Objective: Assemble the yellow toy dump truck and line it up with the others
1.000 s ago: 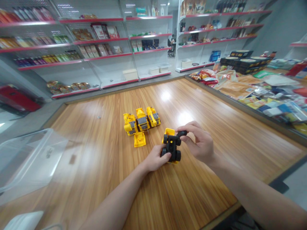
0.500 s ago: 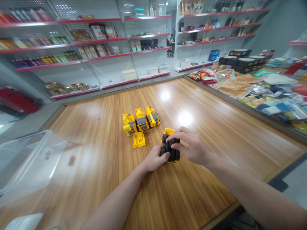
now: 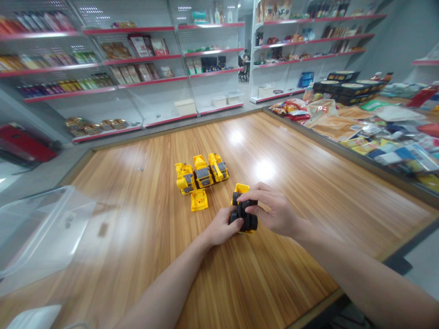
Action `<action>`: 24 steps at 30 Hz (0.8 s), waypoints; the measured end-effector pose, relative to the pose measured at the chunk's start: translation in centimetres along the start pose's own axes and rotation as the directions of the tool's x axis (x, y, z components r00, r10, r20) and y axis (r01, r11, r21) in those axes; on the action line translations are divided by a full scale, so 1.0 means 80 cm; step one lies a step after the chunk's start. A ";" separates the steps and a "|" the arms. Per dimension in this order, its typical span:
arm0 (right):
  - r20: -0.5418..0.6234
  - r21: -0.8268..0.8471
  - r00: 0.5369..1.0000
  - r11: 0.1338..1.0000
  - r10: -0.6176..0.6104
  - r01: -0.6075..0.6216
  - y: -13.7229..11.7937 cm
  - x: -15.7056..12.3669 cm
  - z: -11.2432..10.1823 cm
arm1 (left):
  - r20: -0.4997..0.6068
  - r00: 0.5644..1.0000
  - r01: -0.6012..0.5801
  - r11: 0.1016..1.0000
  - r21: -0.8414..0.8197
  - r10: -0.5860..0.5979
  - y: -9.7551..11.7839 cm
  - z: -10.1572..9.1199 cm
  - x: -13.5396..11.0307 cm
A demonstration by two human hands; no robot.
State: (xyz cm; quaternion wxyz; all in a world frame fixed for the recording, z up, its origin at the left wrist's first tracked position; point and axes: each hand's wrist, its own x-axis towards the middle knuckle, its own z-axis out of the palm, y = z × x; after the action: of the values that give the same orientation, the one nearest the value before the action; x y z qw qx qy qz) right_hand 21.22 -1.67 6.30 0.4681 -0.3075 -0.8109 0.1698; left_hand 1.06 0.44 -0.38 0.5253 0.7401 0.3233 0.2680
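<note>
A yellow toy truck with black wheels lies turned over on the wooden table, its black underside facing up. Its near left side is gripped by my left hand, thumb across the underside. My right hand curls over the far right wheels, with thumb and fingers closed around that part. Whether a small piece sits in those fingertips is hidden. Left of the hands, three yellow toy construction vehicles stand side by side. Just in front of them rests a loose yellow part shaped like a dump bed.
A clear plastic bin stands at the table's left side. Toward the far left lies a tiny grey piece. Packaged goods cover the adjoining surface on the right. Stocked shelves line the back, and a white object shows at lower left.
</note>
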 end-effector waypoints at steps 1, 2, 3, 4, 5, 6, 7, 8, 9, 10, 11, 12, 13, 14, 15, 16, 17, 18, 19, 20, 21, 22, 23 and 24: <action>0.002 0.000 1.000 1.000 -0.001 0.001 0.000 0.000 0.000 | 0.001 1.000 0.002 1.000 0.005 -0.002 0.000 0.000 0.000; 0.005 0.000 1.000 1.000 -0.001 0.001 0.000 0.001 0.000 | 0.002 1.000 0.005 1.000 0.012 -0.005 0.000 0.000 0.001; 0.008 0.000 1.000 1.000 -0.001 0.001 0.000 0.001 -0.001 | 0.002 1.000 0.007 1.000 0.017 -0.007 0.000 0.000 0.001; 0.012 0.001 1.000 1.000 -0.002 0.002 -0.001 0.002 -0.001 | 0.003 1.000 0.010 1.000 0.019 -0.010 0.000 0.000 0.001; 0.014 0.002 1.000 1.000 -0.003 0.003 -0.002 0.002 -0.001 | 0.005 1.000 0.011 1.000 0.017 -0.011 -0.001 -0.001 0.000; 0.008 0.007 1.000 1.000 -0.004 0.004 -0.003 0.001 -0.001 | 0.008 1.000 0.011 1.000 0.012 -0.011 -0.001 -0.001 -0.001; -0.011 0.016 1.000 1.000 0.002 -0.002 -0.005 0.000 -0.001 | 0.017 1.000 0.007 1.000 -0.002 -0.007 -0.001 -0.001 -0.002; -0.047 0.034 0.999 0.999 0.020 -0.019 -0.006 -0.001 -0.001 | 0.033 0.999 -0.006 1.000 -0.028 0.007 -0.001 -0.002 -0.003; -0.105 0.062 0.993 0.997 0.054 -0.048 -0.008 -0.002 -0.001 | 0.056 0.998 -0.029 0.997 -0.065 0.033 0.001 -0.002 -0.004; -0.183 0.105 0.977 0.991 0.105 -0.086 -0.010 -0.003 -0.002 | 0.078 0.994 -0.064 0.992 -0.105 0.073 0.003 -0.003 -0.005; -0.275 0.161 0.947 0.979 0.164 -0.123 -0.010 -0.003 -0.003 | 0.099 0.987 -0.114 0.984 -0.139 0.129 0.005 -0.004 -0.006; -0.362 0.224 0.904 0.962 0.229 -0.154 -0.010 -0.002 -0.005 | 0.108 0.976 -0.170 0.974 -0.152 0.187 0.008 -0.005 -0.006; -0.434 0.289 0.852 0.941 0.292 -0.176 -0.008 -0.001 -0.007 | 0.103 0.962 -0.242 0.963 -0.121 0.255 0.011 -0.006 -0.005; -0.482 0.346 0.804 0.919 0.348 -0.190 -0.005 0.001 -0.010 | 0.098 0.944 -0.308 0.949 -0.070 0.314 0.014 -0.006 -0.005; -0.498 0.393 0.769 0.895 0.400 -0.211 -0.001 0.003 -0.012 | 0.083 0.931 -0.356 0.934 -0.021 0.357 0.016 -0.006 -0.004; -0.488 0.430 0.746 0.869 0.452 -0.246 0.003 0.005 -0.013 | 0.068 0.921 -0.386 0.922 0.021 0.384 0.018 -0.005 -0.003; -0.467 0.455 0.729 0.843 0.500 -0.287 0.008 0.007 -0.014 | 0.055 0.915 -0.402 0.914 0.062 0.399 0.019 -0.004 -0.003; -0.436 0.470 0.718 0.818 0.543 -0.332 0.013 0.008 -0.014 | 0.042 0.912 -0.411 0.906 0.098 0.409 0.020 -0.002 -0.003; -0.404 0.475 0.711 0.796 0.576 -0.375 0.018 0.008 -0.013 | 0.035 0.908 -0.417 0.899 0.136 0.417 0.019 0.000 -0.004; -0.376 0.462 0.709 0.784 0.597 -0.415 0.022 0.007 -0.011 | 0.032 0.904 -0.424 0.888 0.176 0.426 0.018 0.001 -0.004; -0.346 0.426 0.721 0.785 0.601 -0.450 0.025 0.006 -0.009 | 0.032 0.898 -0.434 0.875 0.215 0.438 0.017 0.002 -0.005; -0.315 0.361 0.747 0.801 0.586 -0.477 0.027 0.004 -0.006 | 0.034 0.892 -0.443 0.860 0.253 0.450 0.016 0.003 -0.006; -0.279 0.264 0.784 0.829 0.555 -0.493 0.029 0.001 -0.003 | 0.035 0.886 -0.452 0.844 0.290 0.463 0.015 0.003 -0.007; -0.228 0.152 0.826 0.857 0.515 -0.492 0.032 -0.001 -0.001 | 0.036 0.880 -0.458 0.827 0.326 0.473 0.015 0.003 -0.007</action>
State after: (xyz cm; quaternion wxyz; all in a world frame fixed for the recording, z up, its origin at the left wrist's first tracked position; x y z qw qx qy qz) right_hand 22.17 0.18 4.84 0.5220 -0.5094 -0.6240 0.2804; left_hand 1.11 -0.43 0.62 0.3073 0.8662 0.1847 0.3479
